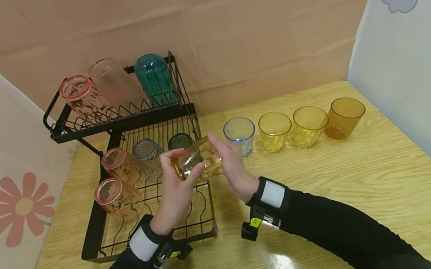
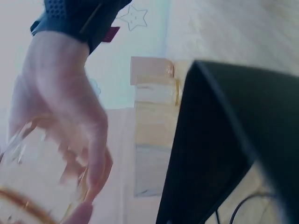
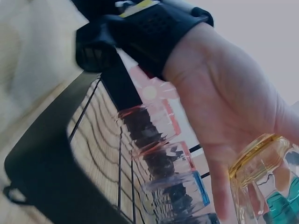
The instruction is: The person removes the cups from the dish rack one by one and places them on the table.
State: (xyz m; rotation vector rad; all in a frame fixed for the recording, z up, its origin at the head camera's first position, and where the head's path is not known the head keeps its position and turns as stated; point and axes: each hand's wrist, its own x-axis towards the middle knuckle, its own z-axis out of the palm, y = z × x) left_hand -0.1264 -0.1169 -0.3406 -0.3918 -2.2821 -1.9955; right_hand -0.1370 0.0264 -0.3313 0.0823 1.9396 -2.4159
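Observation:
A yellow glass is held tilted on its side between both hands, above the right part of the rack's lower tier. My left hand grips its left end, with the thumb along the near side. The right hand holds the opposite end, its fingers extending up past the glass. In the left wrist view, the right hand curls round the clear glass. From the right wrist, the left hand shows at the end with the amber ring of the glass.
A black two-tier rack holds upside-down glasses: pinkish ones, a teal one, a bluish one and a dark one. Right of it stand a blue-rimmed glass, two yellow glasses and an amber one.

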